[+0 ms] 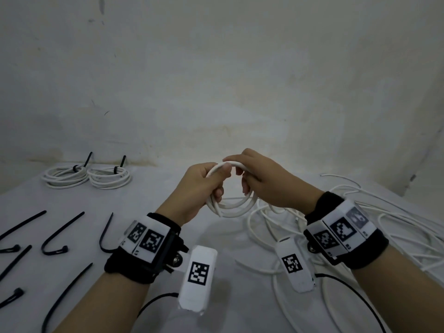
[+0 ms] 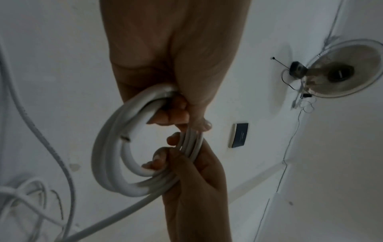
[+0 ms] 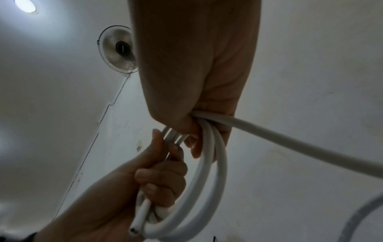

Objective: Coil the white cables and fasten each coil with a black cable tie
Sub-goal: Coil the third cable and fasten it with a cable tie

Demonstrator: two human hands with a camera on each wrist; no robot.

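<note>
A partly wound white cable coil (image 1: 231,207) hangs in the air over the middle of the table. My left hand (image 1: 217,182) grips its left side, thumb pressed over the top strand. My right hand (image 1: 245,177) curls round the top right of the coil. In the left wrist view, my left hand (image 2: 172,113) and right hand (image 2: 182,157) hold the loops (image 2: 107,155) close together. The right wrist view shows the right hand (image 3: 192,129) on the coil (image 3: 216,172), with the cable's tail (image 3: 290,142) running off right and its cut end (image 3: 135,228) below my left hand (image 3: 161,180).
Two tied coils (image 1: 64,176) (image 1: 109,179) lie at the back left, each with a black tie. Several loose black cable ties (image 1: 60,234) lie on the left of the table. A tangle of loose white cables (image 1: 365,219) covers the right side. A wall stands close behind.
</note>
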